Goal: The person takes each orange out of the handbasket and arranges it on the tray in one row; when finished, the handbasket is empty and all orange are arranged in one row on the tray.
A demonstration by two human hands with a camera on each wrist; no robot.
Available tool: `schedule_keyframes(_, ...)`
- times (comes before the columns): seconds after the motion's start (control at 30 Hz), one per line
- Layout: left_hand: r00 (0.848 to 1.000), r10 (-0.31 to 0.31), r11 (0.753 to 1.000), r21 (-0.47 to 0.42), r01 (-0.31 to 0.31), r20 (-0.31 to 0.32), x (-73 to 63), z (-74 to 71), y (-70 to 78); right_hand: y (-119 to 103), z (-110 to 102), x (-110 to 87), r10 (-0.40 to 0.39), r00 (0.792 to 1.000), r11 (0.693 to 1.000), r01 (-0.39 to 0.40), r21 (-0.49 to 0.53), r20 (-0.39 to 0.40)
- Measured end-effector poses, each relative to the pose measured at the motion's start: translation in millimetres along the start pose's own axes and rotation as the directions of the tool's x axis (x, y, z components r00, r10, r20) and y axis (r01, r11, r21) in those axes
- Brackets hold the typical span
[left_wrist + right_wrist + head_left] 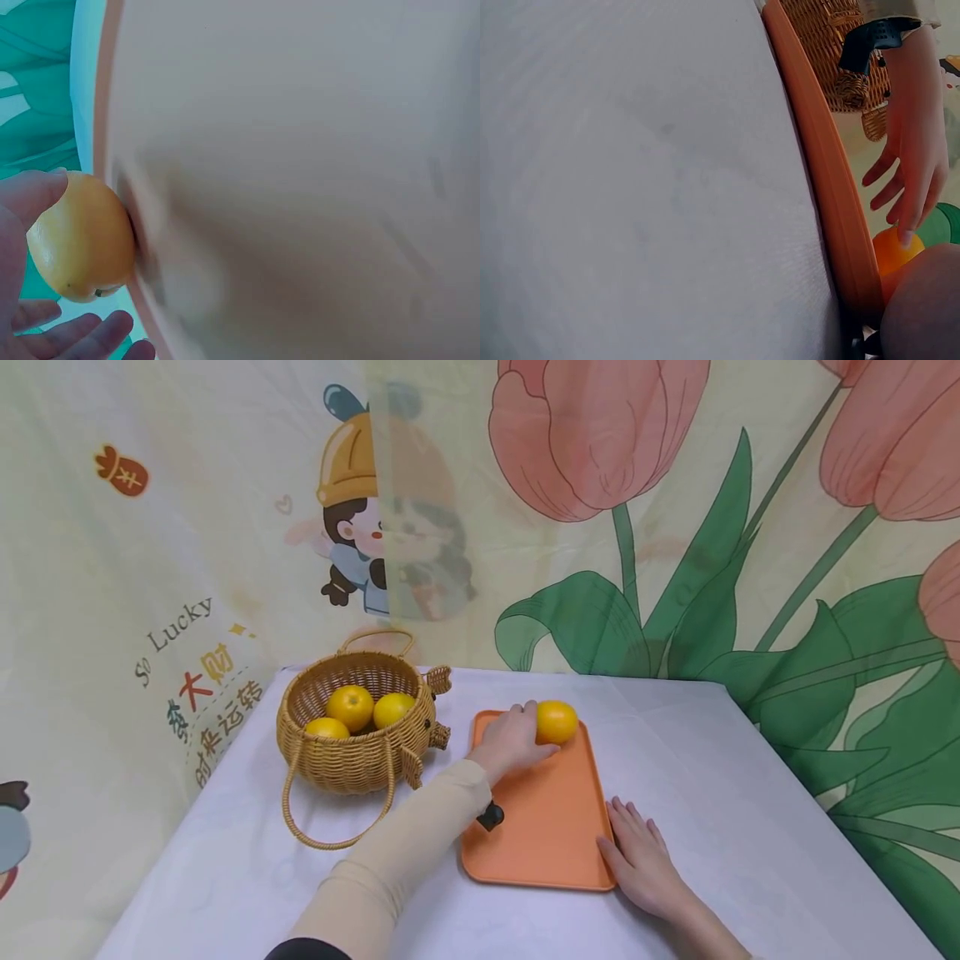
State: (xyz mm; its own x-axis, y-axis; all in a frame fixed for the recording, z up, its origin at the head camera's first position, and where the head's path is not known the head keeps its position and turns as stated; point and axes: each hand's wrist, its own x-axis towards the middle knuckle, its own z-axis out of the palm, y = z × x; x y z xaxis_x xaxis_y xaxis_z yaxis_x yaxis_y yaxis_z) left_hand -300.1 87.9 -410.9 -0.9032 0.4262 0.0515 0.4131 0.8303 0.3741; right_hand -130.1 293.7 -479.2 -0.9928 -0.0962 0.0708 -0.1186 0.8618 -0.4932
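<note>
A yellow-orange citrus fruit [558, 722] [82, 236] [891, 251] sits at the far end of an orange tray [547, 835] [300, 150] [817, 150]. My left hand [516, 737] [30, 315] [911, 150] reaches over the tray and touches the fruit's left side, thumb on it and fingers spread fairly straight. My right hand [637, 852] lies flat on the white tablecloth, its fingers straight against the tray's near right corner; the right wrist view shows only a blurred part of the hand [922, 307].
A wicker basket [352, 764] [825, 45] with loop handles stands left of the tray and holds three more fruits [350, 706]. The table [712, 777] [630, 187] is covered in white cloth, with a printed fabric backdrop [600, 527] right behind it.
</note>
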Motion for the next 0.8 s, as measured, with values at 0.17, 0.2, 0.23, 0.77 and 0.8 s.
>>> schedule_keyframes(0.17, 0.999, 0.044, 0.999, -0.002, -0.044, -0.018, -4.8, -6.8, -6.0, 0, 0, 0.1, -0.005, 1.0, 1.0, 0.005, 0.002, 0.003)
schedule_keyframes(0.2, 0.998, 0.05, 0.999, 0.006, -0.05, -0.023, -6.1, -9.6, -7.2, 0, 0, 0.1, -0.005, 1.0, 1.0, 0.005, 0.002, 0.005)
schedule_keyframes(0.23, 0.998, 0.057, 0.998, 0.012, -0.057, -0.031, -7.7, -13.0, -8.3, 0, 0, 0.2, -0.002, 1.0, 1.0, 0.002, 0.003, 0.007)
schedule_keyframes(0.77, 0.983, 0.096, 0.994, -0.035, -0.103, -0.159, -64.3, -108.7, -32.9, 0, 0, 1.6, 0.006, 1.0, 1.0, -0.006, -0.007, 0.018)
schedule_keyframes(0.8, 0.979, 0.1, 0.993, -0.041, -0.109, -0.175, -68.9, -115.1, -36.0, 0, 0, 1.4, 0.003, 1.0, 1.0, -0.003, -0.007, 0.016)
